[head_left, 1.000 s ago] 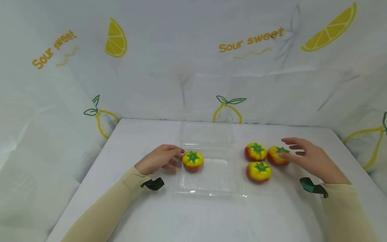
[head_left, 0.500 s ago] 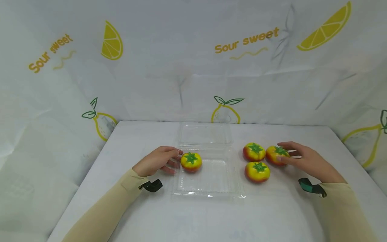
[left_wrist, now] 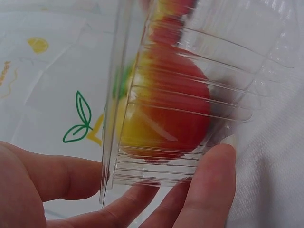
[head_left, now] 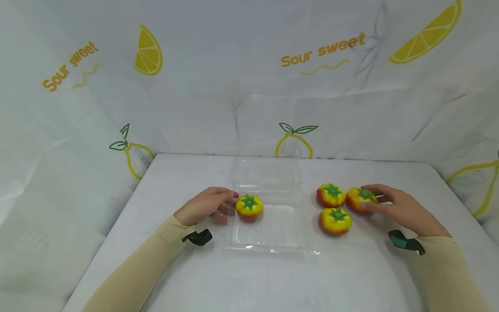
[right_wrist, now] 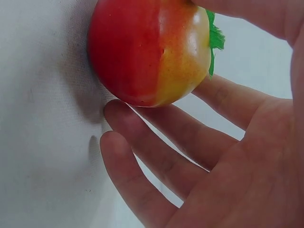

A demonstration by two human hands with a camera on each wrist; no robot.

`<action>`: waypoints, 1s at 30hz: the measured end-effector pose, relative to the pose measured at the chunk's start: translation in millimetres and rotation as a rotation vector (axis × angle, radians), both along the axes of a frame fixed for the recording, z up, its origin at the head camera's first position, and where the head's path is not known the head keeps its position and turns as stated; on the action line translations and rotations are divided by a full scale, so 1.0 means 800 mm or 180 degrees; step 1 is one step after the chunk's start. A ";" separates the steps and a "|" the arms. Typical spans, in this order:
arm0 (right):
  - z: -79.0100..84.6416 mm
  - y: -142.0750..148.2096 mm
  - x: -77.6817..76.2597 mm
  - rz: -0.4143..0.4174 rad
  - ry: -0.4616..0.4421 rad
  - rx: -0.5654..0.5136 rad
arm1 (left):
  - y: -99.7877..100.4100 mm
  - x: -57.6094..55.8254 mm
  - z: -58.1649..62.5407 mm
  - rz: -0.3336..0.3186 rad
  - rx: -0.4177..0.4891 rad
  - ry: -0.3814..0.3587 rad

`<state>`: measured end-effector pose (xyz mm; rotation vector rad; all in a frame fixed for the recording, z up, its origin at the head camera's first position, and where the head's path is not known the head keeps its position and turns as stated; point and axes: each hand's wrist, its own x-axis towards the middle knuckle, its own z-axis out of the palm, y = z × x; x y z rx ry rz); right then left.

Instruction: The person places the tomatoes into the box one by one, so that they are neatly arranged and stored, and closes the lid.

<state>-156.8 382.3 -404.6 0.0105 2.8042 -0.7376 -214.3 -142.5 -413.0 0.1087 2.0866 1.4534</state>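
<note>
Steadying, apparently, a clear rectangular plastic box, the left hand lays relaxed fingers against it, the right hand gripping a round red-yellow fruit right of it.

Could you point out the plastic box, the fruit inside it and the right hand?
plastic box (head_left: 269,227): head view, bare floor of its base
fruit inside it (head_left: 249,209): head view, top of the fruit
right hand (head_left: 407,211): head view, back of the hand
</note>
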 end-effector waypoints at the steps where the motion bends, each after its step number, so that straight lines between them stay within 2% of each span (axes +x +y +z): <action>1: 0.001 0.000 0.000 0.0007 0.0003 -0.0005 | 0.000 0.000 0.001 -0.0008 0.0001 0.0007; 15: 0.004 0.001 0.000 -0.0013 -0.0017 0.0005 | 0.000 0.001 -0.001 -0.0004 0.0006 0.0026; 30: 0.018 0.005 0.007 -0.0057 0.0158 0.0082 | 0.000 -0.001 -0.004 0.0026 0.0011 0.0023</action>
